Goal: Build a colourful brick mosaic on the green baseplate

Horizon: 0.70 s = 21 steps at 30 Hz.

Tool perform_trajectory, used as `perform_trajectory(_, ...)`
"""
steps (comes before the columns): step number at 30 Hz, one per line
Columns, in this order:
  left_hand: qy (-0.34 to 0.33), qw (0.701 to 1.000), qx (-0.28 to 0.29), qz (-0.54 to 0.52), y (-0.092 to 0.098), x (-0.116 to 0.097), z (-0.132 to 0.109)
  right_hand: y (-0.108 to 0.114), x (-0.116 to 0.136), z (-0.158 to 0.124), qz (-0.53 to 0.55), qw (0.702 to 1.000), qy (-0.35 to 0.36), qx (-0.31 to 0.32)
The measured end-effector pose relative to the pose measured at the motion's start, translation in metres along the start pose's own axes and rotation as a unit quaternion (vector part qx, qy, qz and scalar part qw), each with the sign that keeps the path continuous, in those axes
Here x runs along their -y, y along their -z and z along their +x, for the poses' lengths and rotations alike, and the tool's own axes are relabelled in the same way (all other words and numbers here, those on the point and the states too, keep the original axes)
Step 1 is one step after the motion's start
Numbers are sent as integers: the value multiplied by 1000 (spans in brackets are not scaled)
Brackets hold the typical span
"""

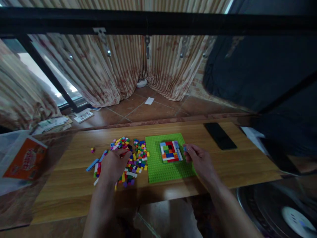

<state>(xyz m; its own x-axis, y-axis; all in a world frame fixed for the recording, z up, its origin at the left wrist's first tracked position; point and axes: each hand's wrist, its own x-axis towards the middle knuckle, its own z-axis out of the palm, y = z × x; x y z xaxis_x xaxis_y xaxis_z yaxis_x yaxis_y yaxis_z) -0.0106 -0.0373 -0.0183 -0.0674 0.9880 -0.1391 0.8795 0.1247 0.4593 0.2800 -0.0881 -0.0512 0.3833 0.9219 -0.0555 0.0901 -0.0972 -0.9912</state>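
Note:
A green baseplate point(155, 173) lies on the wooden table, with a low block of multicoloured toy bricks point(170, 152) built near its middle. At the plate's right edge my right hand point(199, 160) is closed, pinching a small blue brick point(185, 148) between thumb and fingertips. My left hand point(112, 165) is over the pile of loose bricks point(142, 153) left of the plate. Its thumb and fingers are drawn together among the bricks; whatever they hold is hidden. Longer blue bricks point(92, 165) lie to the left of that hand.
A black phone point(220, 136) lies on the table point(66, 178) at the right. One small brick point(92, 150) sits apart at the left. Beyond the table's left end stands a clear plastic bin point(15, 138) with an orange box point(26, 158). A dark horizontal bar point(158, 23) crosses above.

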Motion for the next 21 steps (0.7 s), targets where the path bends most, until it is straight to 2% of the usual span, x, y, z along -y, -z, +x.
perform_trajectory(5, 19, 998, -58, 0, -3, -11, 2, 13, -9, 7, 15, 1000, -21, -13)
perform_trajectory(10, -45, 990, -102, -92, -16, -22, 4, 16, -10, 11, 6, 999, -34, 17)
perform_trajectory(16, -79, 986, -75, -126, -24, -39, 2, 14, -5, 13, -10, 998, -34, 48)
perform_trajectory(21, -118, 979, -60, -154, -31, -43, 2, 4, -1, 5, -12, 996, 1, 86)
